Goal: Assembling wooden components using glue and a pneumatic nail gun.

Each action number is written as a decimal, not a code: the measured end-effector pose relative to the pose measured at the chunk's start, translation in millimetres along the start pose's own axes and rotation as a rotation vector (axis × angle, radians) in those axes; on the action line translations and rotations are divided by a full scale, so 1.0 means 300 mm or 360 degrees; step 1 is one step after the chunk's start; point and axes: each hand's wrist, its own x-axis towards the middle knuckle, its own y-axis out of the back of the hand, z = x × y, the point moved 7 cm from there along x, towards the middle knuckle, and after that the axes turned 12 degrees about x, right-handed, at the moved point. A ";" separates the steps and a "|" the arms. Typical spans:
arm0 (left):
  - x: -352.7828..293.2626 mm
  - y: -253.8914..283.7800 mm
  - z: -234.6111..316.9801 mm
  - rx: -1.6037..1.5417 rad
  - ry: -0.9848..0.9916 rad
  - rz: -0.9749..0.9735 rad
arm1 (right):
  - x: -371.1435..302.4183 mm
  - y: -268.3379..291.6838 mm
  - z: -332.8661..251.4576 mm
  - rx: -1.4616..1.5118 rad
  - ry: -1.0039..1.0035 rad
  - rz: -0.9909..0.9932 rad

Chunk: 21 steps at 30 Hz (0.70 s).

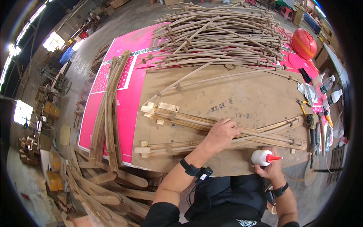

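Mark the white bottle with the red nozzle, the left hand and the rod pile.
White bottle [259, 157]: head view, on its white body.
Left hand [222, 133]: head view, back of the hand.
Rod pile [223, 39]: head view, middle of the heap.

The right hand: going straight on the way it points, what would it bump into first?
The right hand, holding a white bottle, would probably meet the wooden strips just ahead of it, though depth is unclear and it might pass above them.

The squeeze bottle [259, 157] looks like smooth plastic with a glossy plastic nozzle [275, 158]. Those slim strips [189, 117] are bare, matt wood, and the brown board [211, 94] under them seems like scuffed, dull cardboard tbh. Pink sheet [126, 132] looks smoother.
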 end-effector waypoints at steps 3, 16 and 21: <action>-0.005 -0.001 -0.008 0.0057 -0.0019 0.0009 | 0.021 0.005 -0.028 -0.0039 0.0147 0.0013; -0.014 0.008 -0.011 0.0126 0.0045 -0.0118 | 0.012 0.001 -0.039 0.0137 0.0047 -0.0057; -0.007 0.029 -0.023 0.0166 0.0021 -0.0144 | 0.028 -0.007 -0.031 0.0043 0.0027 -0.0086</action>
